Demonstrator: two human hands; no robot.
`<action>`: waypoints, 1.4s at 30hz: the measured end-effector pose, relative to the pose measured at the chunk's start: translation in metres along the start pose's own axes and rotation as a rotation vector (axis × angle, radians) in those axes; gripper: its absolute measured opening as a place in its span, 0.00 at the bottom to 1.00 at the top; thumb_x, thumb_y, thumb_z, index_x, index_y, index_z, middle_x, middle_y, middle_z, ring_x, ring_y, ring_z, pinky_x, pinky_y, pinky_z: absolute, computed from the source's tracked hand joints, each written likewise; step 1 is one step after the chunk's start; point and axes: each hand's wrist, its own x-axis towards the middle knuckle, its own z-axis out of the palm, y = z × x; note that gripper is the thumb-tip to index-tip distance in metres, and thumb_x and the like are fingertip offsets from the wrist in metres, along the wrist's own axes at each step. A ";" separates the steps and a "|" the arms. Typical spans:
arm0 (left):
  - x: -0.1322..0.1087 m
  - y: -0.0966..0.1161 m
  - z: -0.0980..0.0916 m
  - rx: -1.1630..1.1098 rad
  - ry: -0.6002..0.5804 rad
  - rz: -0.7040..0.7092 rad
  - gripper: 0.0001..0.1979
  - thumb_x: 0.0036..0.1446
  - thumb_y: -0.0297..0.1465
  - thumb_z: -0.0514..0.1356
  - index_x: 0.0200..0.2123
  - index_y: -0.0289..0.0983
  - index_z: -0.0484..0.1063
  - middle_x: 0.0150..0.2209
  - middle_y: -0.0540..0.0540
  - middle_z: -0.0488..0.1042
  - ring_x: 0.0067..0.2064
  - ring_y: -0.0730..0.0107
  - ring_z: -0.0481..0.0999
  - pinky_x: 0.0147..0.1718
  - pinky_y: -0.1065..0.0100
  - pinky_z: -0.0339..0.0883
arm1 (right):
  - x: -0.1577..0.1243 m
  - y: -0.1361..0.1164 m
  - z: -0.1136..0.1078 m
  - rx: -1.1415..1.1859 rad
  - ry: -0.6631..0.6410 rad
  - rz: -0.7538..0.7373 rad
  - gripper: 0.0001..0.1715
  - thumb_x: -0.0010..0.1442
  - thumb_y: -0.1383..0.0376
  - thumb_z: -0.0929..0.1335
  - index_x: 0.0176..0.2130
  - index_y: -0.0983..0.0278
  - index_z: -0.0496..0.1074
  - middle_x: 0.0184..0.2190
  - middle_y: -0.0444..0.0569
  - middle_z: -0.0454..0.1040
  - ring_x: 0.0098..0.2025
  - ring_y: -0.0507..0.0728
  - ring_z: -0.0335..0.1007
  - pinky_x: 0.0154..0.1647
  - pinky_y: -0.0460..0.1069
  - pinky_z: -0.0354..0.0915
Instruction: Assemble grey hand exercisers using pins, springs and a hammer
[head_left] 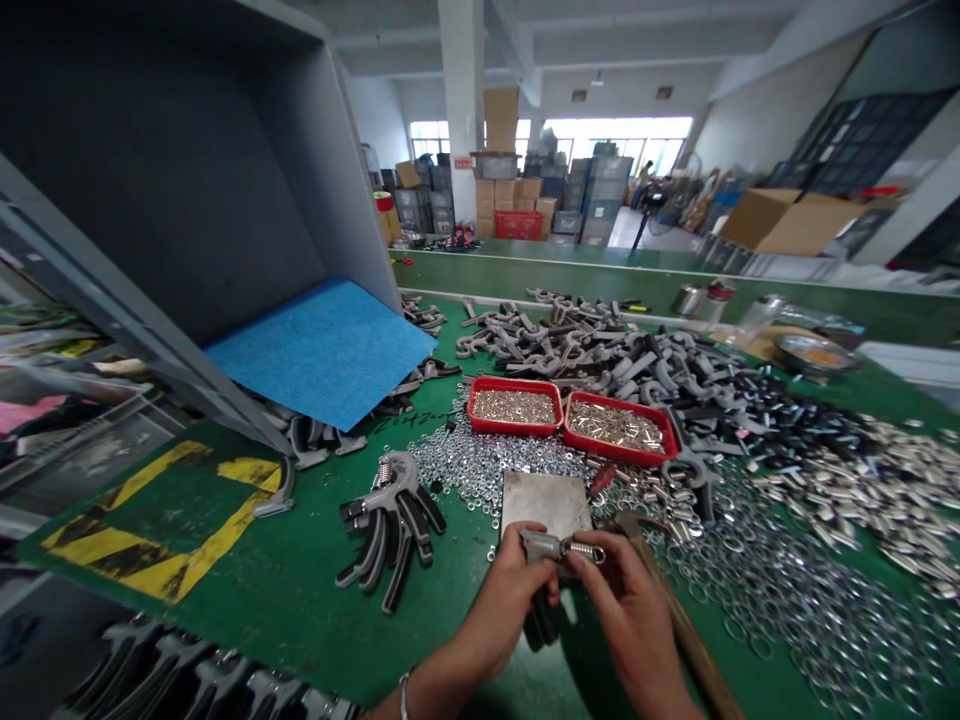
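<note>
My left hand (pixel 517 585) is closed around a grey metal tool with black-lined handles (pixel 541 546), held over the near edge of a flat steel plate (pixel 544 497). At the tool's right end is a silver coil spring (pixel 581 550), and a ring shows at its tip. My right hand (pixel 626 590) pinches the spring between thumb and fingers. Left of my hands lies a fanned pile of similar grey tools with black grips (pixel 394 525). A hammer (pixel 679 610) lies beside my right hand, its wooden handle partly behind my forearm.
Two red trays of small metal parts (pixel 516 432) (pixel 622 460) stand behind the plate. Loose nuts (pixel 465 465), metal rings (pixel 810 610), silver cylinders (pixel 892 490) and grey tool parts (pixel 570 345) cover much of the green bench. A tilted grey crate with a blue sheet (pixel 330 350) stands left.
</note>
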 end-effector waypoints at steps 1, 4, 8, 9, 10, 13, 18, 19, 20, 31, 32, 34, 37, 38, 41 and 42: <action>-0.001 -0.001 0.000 0.004 -0.004 0.002 0.17 0.53 0.29 0.58 0.46 0.39 0.59 0.28 0.54 0.67 0.28 0.74 0.69 0.30 0.72 0.62 | 0.001 -0.001 0.000 -0.010 0.001 -0.032 0.13 0.61 0.55 0.69 0.43 0.58 0.72 0.41 0.50 0.75 0.43 0.61 0.72 0.46 0.53 0.65; -0.010 0.003 0.000 0.138 -0.144 -0.067 0.18 0.51 0.26 0.58 0.46 0.39 0.60 0.24 0.56 0.66 0.23 0.76 0.65 0.24 0.74 0.59 | 0.005 -0.008 -0.001 0.026 -0.065 -0.083 0.10 0.60 0.56 0.70 0.38 0.59 0.73 0.41 0.49 0.73 0.47 0.61 0.68 0.50 0.52 0.62; -0.027 0.014 -0.004 0.271 -0.475 -0.209 0.23 0.52 0.29 0.61 0.53 0.38 0.62 0.33 0.47 0.76 0.24 0.76 0.68 0.23 0.73 0.60 | 0.010 -0.016 -0.006 0.258 -0.334 0.094 0.16 0.59 0.51 0.69 0.35 0.61 0.72 0.32 0.43 0.70 0.34 0.55 0.67 0.37 0.48 0.64; -0.029 0.014 -0.006 0.238 -0.513 -0.235 0.22 0.55 0.33 0.62 0.52 0.37 0.63 0.34 0.44 0.77 0.24 0.76 0.68 0.23 0.73 0.60 | 0.009 -0.015 -0.009 0.292 -0.386 0.142 0.17 0.60 0.50 0.69 0.35 0.61 0.72 0.30 0.42 0.69 0.32 0.54 0.66 0.35 0.48 0.63; -0.030 0.013 -0.008 0.196 -0.520 -0.262 0.20 0.57 0.37 0.61 0.50 0.36 0.64 0.34 0.42 0.77 0.22 0.78 0.66 0.22 0.73 0.58 | 0.008 -0.012 -0.014 0.285 -0.420 0.172 0.18 0.60 0.49 0.68 0.36 0.61 0.73 0.29 0.42 0.69 0.31 0.53 0.66 0.34 0.48 0.63; -0.026 0.006 -0.014 0.068 -0.329 -0.256 0.17 0.60 0.44 0.58 0.41 0.36 0.64 0.27 0.46 0.76 0.16 0.83 0.55 0.16 0.76 0.46 | 0.003 0.009 -0.045 -0.019 -0.346 0.074 0.15 0.63 0.52 0.67 0.36 0.61 0.74 0.32 0.46 0.72 0.37 0.57 0.69 0.42 0.51 0.65; -0.007 0.015 -0.019 -0.026 -0.023 -0.066 0.15 0.60 0.42 0.60 0.39 0.36 0.66 0.31 0.46 0.76 0.22 0.79 0.64 0.22 0.75 0.55 | 0.002 0.056 -0.122 -0.765 -0.196 -0.216 0.13 0.68 0.61 0.62 0.41 0.58 0.75 0.40 0.52 0.74 0.44 0.63 0.66 0.46 0.57 0.64; -0.003 0.020 -0.018 -0.009 -0.037 -0.074 0.15 0.60 0.42 0.60 0.40 0.35 0.67 0.33 0.45 0.77 0.24 0.78 0.67 0.24 0.74 0.58 | 0.004 0.063 -0.132 -0.847 -0.248 -0.244 0.14 0.68 0.62 0.61 0.42 0.58 0.75 0.39 0.52 0.74 0.43 0.63 0.66 0.44 0.57 0.64; 0.002 0.023 -0.016 0.018 -0.060 -0.084 0.16 0.60 0.42 0.60 0.41 0.35 0.68 0.34 0.44 0.77 0.26 0.76 0.69 0.26 0.73 0.60 | 0.007 0.068 -0.140 -0.906 -0.303 -0.270 0.14 0.69 0.63 0.61 0.42 0.58 0.75 0.38 0.52 0.74 0.42 0.63 0.66 0.43 0.57 0.65; 0.010 0.025 0.002 0.591 0.111 0.288 0.15 0.65 0.42 0.53 0.35 0.37 0.69 0.32 0.46 0.76 0.29 0.71 0.71 0.31 0.70 0.64 | 0.011 0.028 -0.103 -0.243 -0.026 -0.005 0.14 0.64 0.54 0.66 0.46 0.58 0.71 0.43 0.52 0.76 0.44 0.61 0.73 0.47 0.56 0.67; 0.007 0.026 0.006 0.622 0.083 0.325 0.15 0.66 0.42 0.52 0.37 0.37 0.70 0.34 0.46 0.76 0.32 0.69 0.73 0.35 0.69 0.65 | 0.008 0.016 -0.084 -0.043 -0.072 0.095 0.16 0.65 0.53 0.66 0.49 0.58 0.69 0.40 0.50 0.76 0.40 0.60 0.74 0.44 0.55 0.68; 0.002 0.028 0.013 0.692 0.055 0.392 0.15 0.67 0.40 0.51 0.40 0.37 0.71 0.38 0.44 0.75 0.40 0.65 0.74 0.43 0.67 0.65 | 0.006 -0.002 -0.047 0.281 -0.199 0.212 0.18 0.65 0.53 0.66 0.48 0.61 0.71 0.33 0.46 0.76 0.33 0.55 0.74 0.41 0.51 0.69; -0.001 0.023 0.015 0.785 0.091 0.429 0.15 0.67 0.40 0.51 0.45 0.37 0.69 0.44 0.41 0.73 0.48 0.61 0.72 0.50 0.63 0.62 | 0.008 -0.009 -0.009 0.604 -0.300 0.321 0.18 0.62 0.52 0.69 0.39 0.64 0.74 0.26 0.43 0.72 0.25 0.50 0.67 0.29 0.46 0.67; -0.001 0.020 0.013 0.812 0.107 0.426 0.15 0.67 0.41 0.51 0.47 0.36 0.68 0.47 0.39 0.72 0.50 0.60 0.71 0.53 0.61 0.61 | 0.009 -0.008 -0.003 0.681 -0.330 0.361 0.17 0.61 0.52 0.71 0.37 0.65 0.73 0.25 0.43 0.71 0.24 0.49 0.65 0.27 0.45 0.66; 0.000 0.008 0.005 0.853 0.146 0.405 0.19 0.66 0.41 0.51 0.53 0.36 0.65 0.55 0.36 0.69 0.59 0.57 0.66 0.59 0.58 0.55 | 0.009 -0.001 0.001 0.804 -0.401 0.445 0.17 0.59 0.54 0.73 0.37 0.66 0.72 0.28 0.44 0.72 0.26 0.48 0.66 0.25 0.43 0.66; 0.000 0.005 0.004 0.852 0.167 0.391 0.19 0.66 0.41 0.52 0.54 0.36 0.64 0.57 0.35 0.68 0.60 0.56 0.64 0.60 0.57 0.54 | 0.008 0.001 0.001 0.798 -0.409 0.442 0.16 0.58 0.55 0.73 0.37 0.66 0.72 0.29 0.44 0.73 0.26 0.48 0.66 0.26 0.43 0.67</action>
